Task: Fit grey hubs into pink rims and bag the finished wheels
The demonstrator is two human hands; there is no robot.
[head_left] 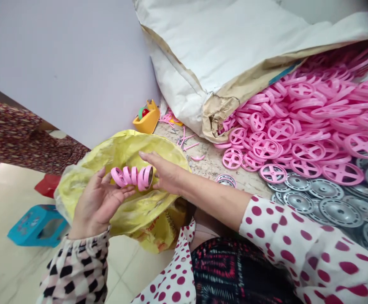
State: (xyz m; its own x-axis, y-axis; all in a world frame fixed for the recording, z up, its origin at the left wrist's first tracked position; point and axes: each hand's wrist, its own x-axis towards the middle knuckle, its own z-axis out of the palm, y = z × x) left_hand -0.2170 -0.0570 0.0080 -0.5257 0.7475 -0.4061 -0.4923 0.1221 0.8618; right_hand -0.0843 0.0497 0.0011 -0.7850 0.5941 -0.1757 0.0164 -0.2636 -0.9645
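Observation:
Several pink toy wheels point(128, 175), in a loose row, are between my hands over a yellow plastic bag point(123, 141). The one at the right end shows a greyish inner face. My left hand point(103, 202) is palm up with its fingers stretched out, just under and beside the row. Whether the wheels rest on its fingertips or are in the air, I cannot tell. At the right end of the row, my right hand point(166, 172) has its thumb and fingers apart. The bag's mouth is wide open beneath both hands.
To the right lie a heap of pink spoked wheels point(282, 131) and many silver discs point(325, 188), beside a large white sack point(234, 46). A yellow tape dispenser point(147, 118) stands behind the bag. A blue plastic stool point(38, 225) is on the floor at left, near patterned cloth point(16, 131).

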